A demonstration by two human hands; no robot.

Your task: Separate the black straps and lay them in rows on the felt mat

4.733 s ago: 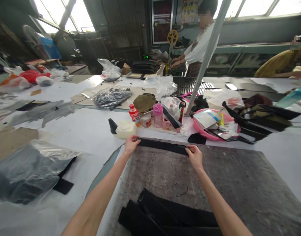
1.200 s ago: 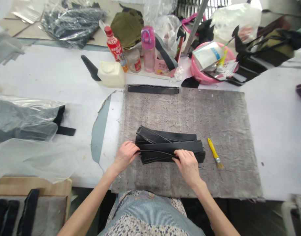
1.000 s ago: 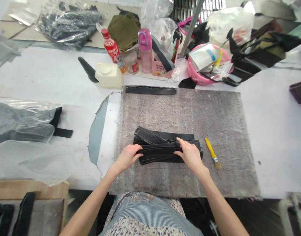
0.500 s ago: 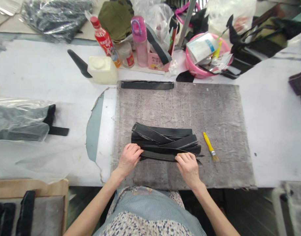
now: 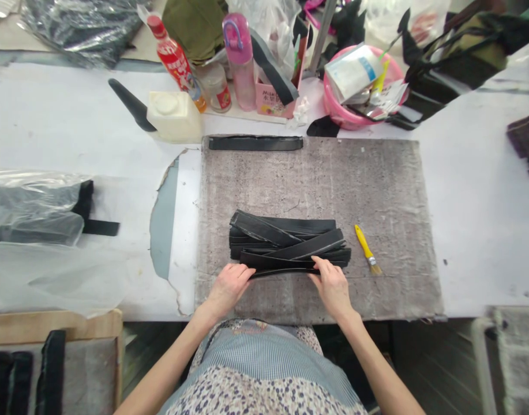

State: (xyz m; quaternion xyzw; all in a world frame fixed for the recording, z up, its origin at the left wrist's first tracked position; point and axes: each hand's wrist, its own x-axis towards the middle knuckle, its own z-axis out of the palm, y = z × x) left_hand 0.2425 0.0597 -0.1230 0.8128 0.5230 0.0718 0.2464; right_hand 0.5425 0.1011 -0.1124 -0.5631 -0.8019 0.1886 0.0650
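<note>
A loose pile of black strips (image 5: 285, 242) lies on a grey felt mat (image 5: 376, 190) near the table's front edge. My left hand (image 5: 228, 287) pinches the left end of the nearest black strip (image 5: 281, 267) of the pile. My right hand (image 5: 332, 286) grips the same strip further right. One separate black strip (image 5: 255, 143) lies flat along the mat's far edge. A small yellow-handled brush (image 5: 366, 249) rests on the mat just right of the pile.
Behind the mat stand a cream jug with a black spout (image 5: 169, 115), a red bottle (image 5: 172, 57), a pink bottle (image 5: 238, 52) and a pink basin (image 5: 351, 109) of odds. Plastic-wrapped dark bundles (image 5: 34, 207) lie left. A wooden tray with black pieces (image 5: 52, 369) sits low left.
Earlier both hands laid a strip at the mat's far edge. Since then they came back to the pile, and within the last second pulled the front strip toward me.
</note>
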